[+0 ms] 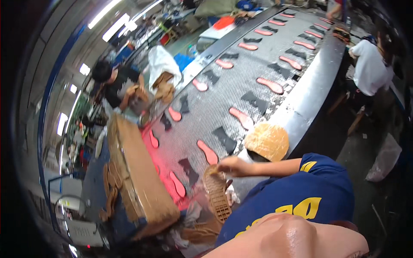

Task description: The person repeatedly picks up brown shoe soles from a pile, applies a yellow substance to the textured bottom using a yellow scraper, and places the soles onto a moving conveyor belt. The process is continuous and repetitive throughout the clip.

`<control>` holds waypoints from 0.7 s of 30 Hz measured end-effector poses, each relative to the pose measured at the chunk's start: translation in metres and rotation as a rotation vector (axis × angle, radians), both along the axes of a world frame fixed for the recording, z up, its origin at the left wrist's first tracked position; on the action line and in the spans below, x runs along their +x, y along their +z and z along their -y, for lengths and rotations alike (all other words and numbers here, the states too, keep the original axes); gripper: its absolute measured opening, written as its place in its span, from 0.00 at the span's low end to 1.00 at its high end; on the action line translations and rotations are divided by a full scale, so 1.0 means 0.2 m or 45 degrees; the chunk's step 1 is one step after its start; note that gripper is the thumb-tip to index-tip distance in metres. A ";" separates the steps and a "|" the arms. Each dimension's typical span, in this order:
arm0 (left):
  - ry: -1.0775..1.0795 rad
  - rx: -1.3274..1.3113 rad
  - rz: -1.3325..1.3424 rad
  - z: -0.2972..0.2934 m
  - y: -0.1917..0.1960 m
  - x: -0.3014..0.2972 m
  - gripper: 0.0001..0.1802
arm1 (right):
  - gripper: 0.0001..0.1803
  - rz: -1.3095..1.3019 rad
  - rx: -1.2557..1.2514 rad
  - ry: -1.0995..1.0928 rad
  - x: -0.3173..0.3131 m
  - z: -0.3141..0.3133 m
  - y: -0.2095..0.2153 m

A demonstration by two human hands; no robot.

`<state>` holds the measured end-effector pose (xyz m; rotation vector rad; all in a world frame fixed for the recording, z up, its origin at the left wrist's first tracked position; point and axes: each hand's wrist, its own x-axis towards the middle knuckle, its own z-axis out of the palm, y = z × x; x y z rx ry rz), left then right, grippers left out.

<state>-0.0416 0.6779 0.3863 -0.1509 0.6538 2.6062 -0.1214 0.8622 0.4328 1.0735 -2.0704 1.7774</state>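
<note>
Your right hand (234,165) grips a tan ridged rubber shoe sole (217,193) at its top end — beside the grey mesh conveyor belt (241,81). Pink insoles (209,152) lie on the belt. Your left hand is out of view — I cannot tell its state.

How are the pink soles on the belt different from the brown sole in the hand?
The pink soles lie flat on the grey belt, smooth side up; the brown sole is held by the right hand, its ridged tread showing. Pink soles are many; the brown is one. Both are foot-shaped.

Tan ridged shoe sole (216,193), tread up, beside the conveyor
</note>
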 end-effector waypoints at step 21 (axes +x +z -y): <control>-0.378 0.349 -0.150 -0.09 0.09 -0.06 0.39 | 0.10 0.131 -0.058 -0.226 0.05 -0.20 -0.08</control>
